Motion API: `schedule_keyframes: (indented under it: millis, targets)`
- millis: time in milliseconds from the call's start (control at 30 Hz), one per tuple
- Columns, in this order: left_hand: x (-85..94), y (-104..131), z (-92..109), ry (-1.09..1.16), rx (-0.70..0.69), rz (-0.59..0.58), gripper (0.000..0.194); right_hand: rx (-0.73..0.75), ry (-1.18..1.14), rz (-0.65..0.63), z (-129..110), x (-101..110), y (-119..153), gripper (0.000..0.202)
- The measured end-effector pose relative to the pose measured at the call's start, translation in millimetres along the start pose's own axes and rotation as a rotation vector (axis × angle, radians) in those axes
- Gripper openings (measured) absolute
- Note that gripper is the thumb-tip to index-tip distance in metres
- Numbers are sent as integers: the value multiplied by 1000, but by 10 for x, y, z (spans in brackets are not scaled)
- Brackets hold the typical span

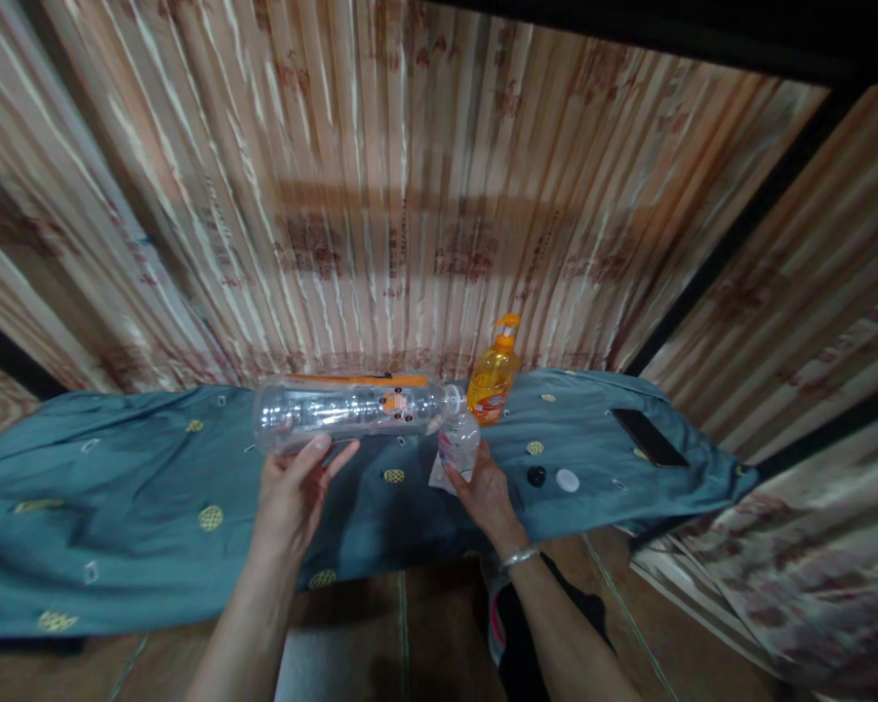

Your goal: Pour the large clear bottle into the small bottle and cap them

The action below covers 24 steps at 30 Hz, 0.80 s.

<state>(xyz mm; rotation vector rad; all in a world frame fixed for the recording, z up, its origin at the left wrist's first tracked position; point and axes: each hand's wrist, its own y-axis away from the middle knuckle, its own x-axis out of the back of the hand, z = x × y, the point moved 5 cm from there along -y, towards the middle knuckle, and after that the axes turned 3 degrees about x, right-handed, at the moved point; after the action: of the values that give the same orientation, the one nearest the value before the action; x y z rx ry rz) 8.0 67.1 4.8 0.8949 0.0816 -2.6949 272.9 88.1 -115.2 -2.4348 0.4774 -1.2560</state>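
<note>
Blue cloth (139, 487) | big bottle (343, 411), 9-to-3 o'clock, mouth (453, 399) by small bottle (459, 441) | left fingers (342, 457) pinching big one, right fingers (455, 479) small one

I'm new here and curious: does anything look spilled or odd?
I see no spill. The big bottle, held sideways by the left hand, points toward the small bottle; it looks odd because bottles usually stand upright.

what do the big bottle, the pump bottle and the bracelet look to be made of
Big bottle: probably clear, glossy plastic, since it is see-through with bright highlights, though glass can't be ruled out. Pump bottle: likely smooth plastic, as its yellow-orange body looks translucent. Bracelet: seemingly polished metal, judging by its silvery shine.
</note>
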Motion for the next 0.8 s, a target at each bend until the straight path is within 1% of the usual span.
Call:
schedule_keyframes:
  millis: [167, 400, 667, 800]
  targets:
    - [-2, 20, 1, -13, -9, -1, 40, -10, 15, 0, -40, 44, -2, 48]
    - [4, 45, 16, 16, -1, 36, 43, -30, 9, -6, -76, 63, -16, 47]
    - [35, 26, 8, 11, 6, 7, 43, -54, -27, -8, -83, 72, 0, 50]
    - [64, 18, 9, 14, 6, 6, 41, -27, -41, 9, -64, 51, 11, 47]
